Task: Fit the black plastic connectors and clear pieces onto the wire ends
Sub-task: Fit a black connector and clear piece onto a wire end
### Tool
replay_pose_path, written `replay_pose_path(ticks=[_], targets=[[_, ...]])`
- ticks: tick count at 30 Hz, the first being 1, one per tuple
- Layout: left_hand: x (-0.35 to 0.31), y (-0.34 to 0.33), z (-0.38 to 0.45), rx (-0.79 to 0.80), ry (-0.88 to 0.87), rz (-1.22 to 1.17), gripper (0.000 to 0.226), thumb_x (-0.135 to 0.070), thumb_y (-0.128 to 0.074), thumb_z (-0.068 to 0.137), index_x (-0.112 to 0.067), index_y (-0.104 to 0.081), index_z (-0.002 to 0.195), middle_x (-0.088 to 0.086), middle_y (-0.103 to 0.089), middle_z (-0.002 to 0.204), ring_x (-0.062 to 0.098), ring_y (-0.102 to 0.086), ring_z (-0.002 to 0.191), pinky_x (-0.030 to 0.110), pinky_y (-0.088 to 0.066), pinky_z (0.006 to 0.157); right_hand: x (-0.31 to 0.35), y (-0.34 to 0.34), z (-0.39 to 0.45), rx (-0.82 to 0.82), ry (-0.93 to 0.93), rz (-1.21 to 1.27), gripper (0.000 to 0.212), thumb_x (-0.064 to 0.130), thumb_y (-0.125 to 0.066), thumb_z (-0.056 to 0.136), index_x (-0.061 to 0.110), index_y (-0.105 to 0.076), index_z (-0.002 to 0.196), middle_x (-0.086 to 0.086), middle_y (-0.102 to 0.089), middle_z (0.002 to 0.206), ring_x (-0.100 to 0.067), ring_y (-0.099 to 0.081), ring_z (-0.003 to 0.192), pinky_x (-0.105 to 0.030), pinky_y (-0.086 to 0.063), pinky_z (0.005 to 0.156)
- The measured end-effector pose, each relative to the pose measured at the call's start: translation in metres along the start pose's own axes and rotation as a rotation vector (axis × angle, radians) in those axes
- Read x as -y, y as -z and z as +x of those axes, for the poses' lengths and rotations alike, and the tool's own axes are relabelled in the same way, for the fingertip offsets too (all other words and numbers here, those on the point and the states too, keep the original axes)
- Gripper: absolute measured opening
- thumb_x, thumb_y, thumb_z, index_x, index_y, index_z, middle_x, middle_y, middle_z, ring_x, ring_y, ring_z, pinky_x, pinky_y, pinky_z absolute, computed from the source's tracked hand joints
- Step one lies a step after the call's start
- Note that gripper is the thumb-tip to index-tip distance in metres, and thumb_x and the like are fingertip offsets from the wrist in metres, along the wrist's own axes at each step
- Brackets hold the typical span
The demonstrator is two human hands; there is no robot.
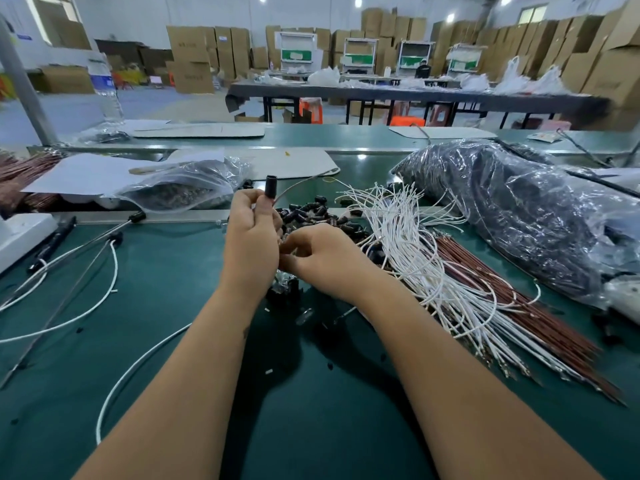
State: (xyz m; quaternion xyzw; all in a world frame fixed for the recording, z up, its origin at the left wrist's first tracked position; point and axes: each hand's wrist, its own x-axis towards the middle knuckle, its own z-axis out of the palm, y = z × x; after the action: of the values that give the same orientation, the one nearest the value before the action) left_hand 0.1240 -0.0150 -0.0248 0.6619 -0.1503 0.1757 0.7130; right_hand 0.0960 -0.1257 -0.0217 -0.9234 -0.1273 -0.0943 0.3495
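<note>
Forearms reach over the green desk from its near edge. The right hand curls, fingers bent, over the black connector pile at mid-desk; what it holds is hidden. Just beyond, the left hand pinches a black connector upright on a thin wire. Best keep connector and wire aligned while pushing. White wires fan rightward.

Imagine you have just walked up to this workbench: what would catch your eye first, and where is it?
First the two bare hands at centre: the left hand pinches a black connector upright on a thin wire, while the right hand reaches into the pile of loose black connectors behind it. To their right, a fan of white wires lies beside brown ones on the green mat.
</note>
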Motion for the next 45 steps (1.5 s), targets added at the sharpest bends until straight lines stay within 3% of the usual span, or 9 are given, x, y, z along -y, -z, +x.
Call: replay_pose_path(ticks=[6,13,16,21,25,29,33,40,45], targets=[[-0.005,-0.009,-0.009,0.019,-0.031,-0.033,0.022,-0.013,-0.033,0.105,-0.021,-0.041,0.086,-0.005,-0.04,0.061,0.01,-0.038,0.057,0.025,-0.035,0.06,0.001,-0.002,-0.001,-0.034,-0.027,0.047,0.02,0.011,-0.06,0.083,0.01,-0.062,0.063,-0.005,-0.055,0.058,-0.017,-0.047,0.055,-0.035,-0.043,0.058],[-0.012,-0.008,-0.009,-0.031,-0.016,-0.102,0.019,-0.01,-0.037,0.103,-0.016,-0.045,0.087,0.001,-0.045,0.064,0.007,-0.043,0.055,0.019,-0.04,0.058,0.006,-0.001,-0.006,0.048,-0.1,0.291,0.014,0.009,-0.055,0.083,0.007,-0.068,0.078,-0.001,-0.057,0.061,-0.005,-0.043,0.05,-0.022,-0.036,0.053],[-0.011,-0.006,-0.009,-0.04,-0.011,-0.088,0.019,-0.013,-0.037,0.104,-0.018,-0.045,0.087,0.0,-0.051,0.066,0.012,-0.048,0.062,0.029,-0.043,0.068,0.007,-0.002,-0.006,0.054,-0.04,0.253,0.016,0.004,-0.059,0.083,0.011,-0.072,0.078,-0.011,-0.065,0.067,-0.009,-0.05,0.061,-0.025,-0.043,0.062],[-0.008,-0.007,-0.008,-0.022,-0.012,-0.066,0.017,-0.017,-0.038,0.104,-0.022,-0.046,0.091,-0.008,-0.068,0.073,0.008,-0.058,0.073,0.023,-0.045,0.074,0.008,0.002,-0.007,0.082,-0.081,0.365,0.014,0.0,-0.057,0.083,-0.003,-0.07,0.081,0.008,-0.055,0.047,-0.002,-0.045,0.042,-0.013,-0.035,0.044],[-0.006,-0.007,-0.009,0.003,-0.057,-0.046,0.015,-0.019,-0.039,0.104,-0.025,-0.046,0.092,-0.012,-0.074,0.092,0.0,-0.056,0.083,0.011,-0.041,0.076,0.008,0.003,-0.01,0.069,-0.048,0.431,0.02,-0.004,-0.058,0.083,0.01,-0.071,0.077,-0.005,-0.067,0.062,-0.006,-0.052,0.041,-0.012,-0.036,0.041],[-0.003,-0.009,-0.011,0.032,-0.005,-0.081,0.016,-0.018,-0.039,0.104,-0.025,-0.046,0.091,-0.009,-0.074,0.097,0.011,-0.054,0.091,0.025,-0.045,0.086,0.009,-0.002,-0.009,0.01,-0.019,0.488,0.033,-0.008,-0.051,0.085,0.018,-0.066,0.07,-0.001,-0.061,0.056,-0.009,-0.053,0.04,-0.016,-0.042,0.043],[-0.003,-0.006,-0.009,-0.014,-0.035,0.017,0.01,-0.014,-0.04,0.103,-0.018,-0.047,0.096,-0.003,-0.061,0.093,0.006,-0.049,0.073,0.025,-0.045,0.073,0.003,-0.001,-0.007,-0.078,-0.104,0.452,0.016,0.001,-0.058,0.087,0.011,-0.066,0.077,-0.001,-0.064,0.059,-0.009,-0.058,0.044,-0.018,-0.044,0.043],[0.009,0.017,0.003,-0.057,-0.005,0.262,0.009,-0.017,-0.044,0.102,-0.012,-0.051,0.101,-0.001,-0.063,0.079,0.002,-0.046,0.051,0.022,-0.038,0.054,-0.013,0.023,-0.004,-0.317,-0.228,1.368,0.012,0.004,-0.046,0.099,0.009,-0.053,0.09,-0.013,-0.072,0.078,-0.024,-0.071,0.072,-0.026,-0.056,0.058],[0.015,0.019,0.002,0.043,0.018,0.352,0.008,-0.012,-0.056,0.095,-0.014,-0.063,0.092,0.0,-0.064,0.078,0.007,-0.049,0.059,0.026,-0.04,0.065,-0.017,0.023,-0.006,-0.419,-0.201,1.4,0.012,-0.007,-0.051,0.094,0.005,-0.052,0.092,-0.015,-0.072,0.078,-0.024,-0.072,0.075,-0.027,-0.059,0.068]])
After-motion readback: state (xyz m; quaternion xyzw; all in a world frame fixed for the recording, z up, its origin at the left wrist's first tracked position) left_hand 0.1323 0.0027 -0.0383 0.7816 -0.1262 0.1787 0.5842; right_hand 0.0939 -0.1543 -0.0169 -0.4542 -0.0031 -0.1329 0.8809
